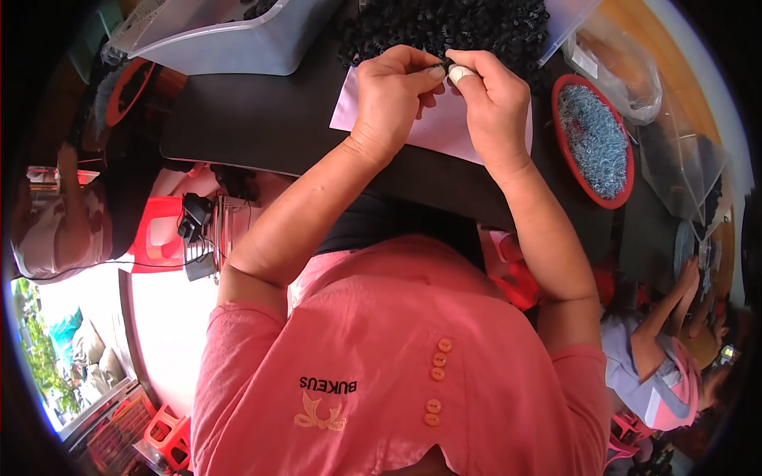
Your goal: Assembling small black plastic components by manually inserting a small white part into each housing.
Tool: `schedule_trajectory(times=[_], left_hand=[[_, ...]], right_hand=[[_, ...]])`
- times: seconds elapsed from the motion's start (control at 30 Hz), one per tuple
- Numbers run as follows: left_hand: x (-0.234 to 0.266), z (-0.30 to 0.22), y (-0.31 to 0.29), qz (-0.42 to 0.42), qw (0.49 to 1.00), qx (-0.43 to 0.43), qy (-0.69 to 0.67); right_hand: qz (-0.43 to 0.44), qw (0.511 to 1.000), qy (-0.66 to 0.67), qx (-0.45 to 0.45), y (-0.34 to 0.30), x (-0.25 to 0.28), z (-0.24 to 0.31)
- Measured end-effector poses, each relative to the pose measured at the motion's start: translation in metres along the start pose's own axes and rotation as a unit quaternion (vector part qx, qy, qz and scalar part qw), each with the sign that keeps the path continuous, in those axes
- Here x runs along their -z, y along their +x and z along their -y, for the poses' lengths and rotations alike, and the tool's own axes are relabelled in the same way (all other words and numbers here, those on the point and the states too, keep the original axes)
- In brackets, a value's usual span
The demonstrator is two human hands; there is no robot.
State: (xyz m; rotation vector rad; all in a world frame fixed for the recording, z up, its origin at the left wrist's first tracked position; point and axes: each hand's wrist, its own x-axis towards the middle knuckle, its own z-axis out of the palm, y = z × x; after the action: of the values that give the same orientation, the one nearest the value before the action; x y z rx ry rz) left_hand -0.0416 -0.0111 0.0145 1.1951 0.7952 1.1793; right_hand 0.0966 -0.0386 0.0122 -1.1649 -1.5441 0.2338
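Note:
My left hand (389, 94) and my right hand (494, 99) meet fingertip to fingertip above a pale pink sheet (444, 141) on the dark table. Both are closed in a pinch. Between them shows a bit of a small black piece (444, 63), mostly covered by the fingers, so its exact kind cannot be made out. A white wrap (461, 73) covers my right thumb's tip. Just beyond my hands lies a heap of small black pieces (452, 28). To the right of my right hand stands a red-rimmed bowl (561, 147) filled with small silvery-blue pieces (595, 143).
A grey plastic bin (230, 51) stands at the far left of the dark table (246, 119), with a red basin (129, 91) beyond it. Clear plastic bags (619, 67) lie at the right. Other people (655, 357) sit at the right and left edges. Red stools (168, 436) stand behind at left.

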Motion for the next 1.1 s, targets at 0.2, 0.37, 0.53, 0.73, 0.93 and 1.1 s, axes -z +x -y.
schedule_trajectory(times=[0.2,0.37,0.53,0.73,0.93,1.1], left_hand=[[0.007,0.006,0.009,0.029,0.995,0.050,-0.086],[0.009,0.005,0.011,0.026,0.993,0.070,-0.087],[0.009,0.007,0.010,0.044,0.995,0.061,-0.068],[0.009,0.006,0.008,0.058,0.992,0.062,-0.088],[0.005,-0.030,0.002,-0.018,0.996,-0.085,-0.006],[0.026,-0.134,0.023,-0.211,0.909,-0.301,0.195]], right_hand=[[0.025,0.998,-0.054,0.033,0.002,0.005,0.006],[0.036,0.980,-0.161,0.107,0.003,0.007,0.001],[0.019,0.948,-0.247,0.200,0.006,0.008,0.000],[-0.001,0.928,-0.254,0.273,0.003,0.002,-0.002],[0.040,0.997,-0.014,0.071,0.009,0.010,0.000],[-0.051,0.981,0.086,-0.167,0.023,0.055,0.029]])
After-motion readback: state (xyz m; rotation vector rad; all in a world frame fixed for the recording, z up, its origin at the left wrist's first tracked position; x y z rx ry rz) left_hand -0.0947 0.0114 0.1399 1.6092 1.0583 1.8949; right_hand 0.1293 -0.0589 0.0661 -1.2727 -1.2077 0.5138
